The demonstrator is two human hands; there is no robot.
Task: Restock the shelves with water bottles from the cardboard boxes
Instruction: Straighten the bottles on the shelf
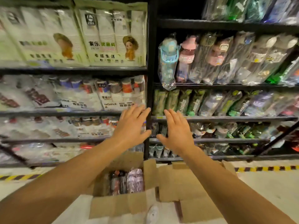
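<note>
While both your hands hang empty in front of the rack, read the scene from left to right.

Left shelves (72, 71): packs of paper cups lean back in rows on these tiers, so this side takes no bottles.

Cardboard box (119, 206): it sits open on the floor right below your arms, flaps folded out, so the stock is within a straight reach down. The wrapped water bottles (127, 181) stand upright inside, packed side by side against the far wall.

Left hand (131, 126): your fingers are straight and spread, palm down, holding nothing; it hovers before the black upright (149, 94), at the height of the lower tiers.

Right hand (177, 130): it mirrors the left, fingers spread and loose, empty, just beside it with a small gap between the thumbs.

Right shelves (226, 85): bagged bottles already lean in rows on each tier, tops tilted back so they rest on the ones behind. A blue bottle (168, 60) at the left end juts past the shelf edge.

Judgement: with both palms free over the box, you seem between picks; the next bottle likely comes from the box and goes to the right bay.
</note>
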